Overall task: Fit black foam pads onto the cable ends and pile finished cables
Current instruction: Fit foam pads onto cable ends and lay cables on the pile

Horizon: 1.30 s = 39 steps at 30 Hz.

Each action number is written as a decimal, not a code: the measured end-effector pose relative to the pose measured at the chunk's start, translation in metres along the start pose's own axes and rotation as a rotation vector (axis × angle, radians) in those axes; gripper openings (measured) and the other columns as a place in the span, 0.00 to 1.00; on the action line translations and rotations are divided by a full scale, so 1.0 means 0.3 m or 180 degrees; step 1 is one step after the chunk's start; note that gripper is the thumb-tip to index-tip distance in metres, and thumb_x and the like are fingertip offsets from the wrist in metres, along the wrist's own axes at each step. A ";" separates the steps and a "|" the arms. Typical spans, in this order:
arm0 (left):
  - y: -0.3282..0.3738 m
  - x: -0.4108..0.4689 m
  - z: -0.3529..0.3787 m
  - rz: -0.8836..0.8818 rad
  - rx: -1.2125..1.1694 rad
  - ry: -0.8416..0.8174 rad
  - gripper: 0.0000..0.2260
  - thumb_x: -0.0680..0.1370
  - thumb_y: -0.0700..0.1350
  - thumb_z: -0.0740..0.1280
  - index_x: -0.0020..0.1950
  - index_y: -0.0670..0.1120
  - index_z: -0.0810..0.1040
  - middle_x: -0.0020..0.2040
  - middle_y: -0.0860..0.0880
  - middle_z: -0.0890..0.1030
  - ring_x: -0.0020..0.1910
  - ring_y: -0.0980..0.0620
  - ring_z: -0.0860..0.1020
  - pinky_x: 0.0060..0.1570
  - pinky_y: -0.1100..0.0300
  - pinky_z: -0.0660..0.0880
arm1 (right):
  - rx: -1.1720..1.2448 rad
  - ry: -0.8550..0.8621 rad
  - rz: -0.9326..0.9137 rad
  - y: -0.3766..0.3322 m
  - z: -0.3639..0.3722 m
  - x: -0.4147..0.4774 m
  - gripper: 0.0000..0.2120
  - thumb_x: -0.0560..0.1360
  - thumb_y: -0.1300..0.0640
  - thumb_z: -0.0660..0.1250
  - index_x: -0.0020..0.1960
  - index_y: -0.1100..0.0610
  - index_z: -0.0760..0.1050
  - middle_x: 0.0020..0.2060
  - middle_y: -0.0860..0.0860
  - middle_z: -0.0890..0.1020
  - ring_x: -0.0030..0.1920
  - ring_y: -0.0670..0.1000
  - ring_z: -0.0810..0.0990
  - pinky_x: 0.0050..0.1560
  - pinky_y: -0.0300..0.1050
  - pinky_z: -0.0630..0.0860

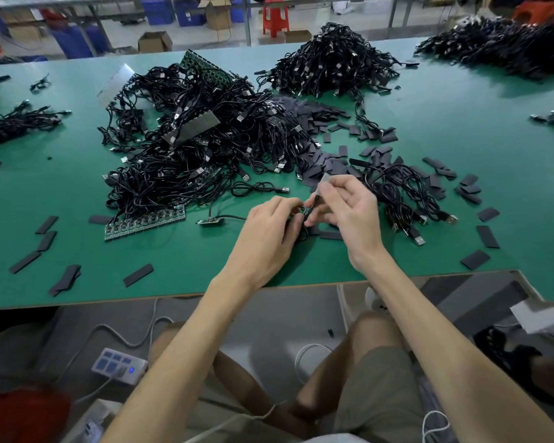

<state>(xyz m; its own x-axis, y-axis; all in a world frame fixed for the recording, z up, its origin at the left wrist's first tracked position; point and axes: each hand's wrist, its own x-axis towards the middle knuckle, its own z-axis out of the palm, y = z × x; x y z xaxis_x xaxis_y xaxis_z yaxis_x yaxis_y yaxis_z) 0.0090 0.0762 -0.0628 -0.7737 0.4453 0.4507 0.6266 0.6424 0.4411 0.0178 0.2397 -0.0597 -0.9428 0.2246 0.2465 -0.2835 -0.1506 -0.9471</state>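
both hands meet low over the table (461, 123), right at the near edge. the left hand (269, 231) has its fingers curled down tight around a black cable (232, 217). that cable runs out to the left of those fingers and ends in a small green board (210, 222) lying flat on the table.

the right hand (352, 215) sits just to the right, fingertips almost touching the left's. its thumb and forefinger pinch a pale strip (324, 181) that sticks up above the fingers. it's blurred, so i can't tell whether it's a pad or backing. the other right fingers are loosely bent and spread, holding nothing.

one black pad (331, 235) lies flat just under the right fingers. more pads (320, 167) are heaped just beyond the fingertips and scattered out to both sides. beyond the left fingers sits the big cable tangle (205, 145), with a smaller bundle (403, 193) just right of the right hand.
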 end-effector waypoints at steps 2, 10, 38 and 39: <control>-0.004 -0.001 -0.006 0.0087 -0.0154 -0.0014 0.13 0.86 0.45 0.60 0.68 0.43 0.76 0.61 0.47 0.79 0.61 0.48 0.75 0.64 0.54 0.69 | -0.0010 -0.0063 -0.0002 0.003 0.000 0.000 0.04 0.81 0.61 0.68 0.50 0.62 0.77 0.39 0.60 0.85 0.34 0.54 0.83 0.38 0.48 0.83; -0.017 -0.006 -0.003 -0.0344 -0.0293 0.0427 0.08 0.86 0.44 0.59 0.57 0.45 0.77 0.43 0.52 0.80 0.45 0.49 0.75 0.49 0.53 0.72 | -0.1058 -0.0050 -0.0203 0.024 -0.005 0.007 0.05 0.76 0.56 0.75 0.49 0.46 0.83 0.46 0.47 0.83 0.45 0.45 0.80 0.47 0.40 0.78; -0.022 -0.004 -0.008 -0.0643 -0.0486 0.0269 0.16 0.86 0.50 0.57 0.56 0.41 0.79 0.51 0.48 0.81 0.50 0.47 0.78 0.51 0.45 0.75 | -0.3540 0.0060 0.0163 0.041 0.011 -0.001 0.18 0.74 0.43 0.75 0.59 0.51 0.82 0.59 0.49 0.76 0.65 0.54 0.65 0.59 0.45 0.56; -0.022 -0.003 -0.007 -0.0662 -0.0505 0.0279 0.16 0.86 0.50 0.57 0.57 0.41 0.79 0.52 0.48 0.82 0.50 0.47 0.78 0.51 0.45 0.75 | -0.3555 0.0052 0.0161 0.043 0.013 -0.001 0.17 0.74 0.42 0.75 0.58 0.51 0.82 0.58 0.49 0.76 0.65 0.54 0.65 0.58 0.45 0.55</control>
<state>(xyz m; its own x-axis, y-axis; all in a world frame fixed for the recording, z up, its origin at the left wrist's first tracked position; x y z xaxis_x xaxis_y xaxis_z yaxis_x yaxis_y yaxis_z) 0.0058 0.0701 -0.0646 -0.8806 0.2537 0.4001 0.4672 0.6055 0.6443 0.0138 0.2340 -0.0712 -0.9440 0.2565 0.2075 0.0796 0.7876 -0.6111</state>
